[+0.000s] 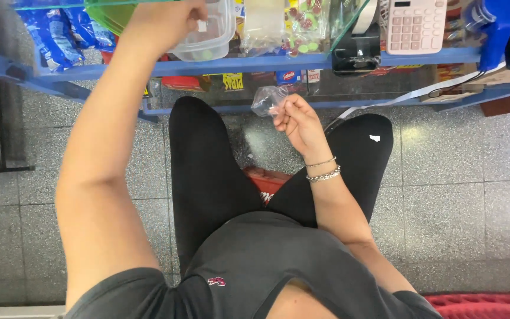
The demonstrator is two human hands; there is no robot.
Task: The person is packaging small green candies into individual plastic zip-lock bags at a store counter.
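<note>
**Both hands busy at the glass counter**

We reach our left hand up onto the counter's glass top, fingers curled on the rim of a clear plastic container standing there. Our right hand is raised in front of the blue shelf frame, fingertips pinched on a small crumpled clear plastic bag. A pale pink calculator sits well apart to the right.

pink calculator on counter | black tape dispenser beside it | blue snack bags far left | speckled floor
</note>
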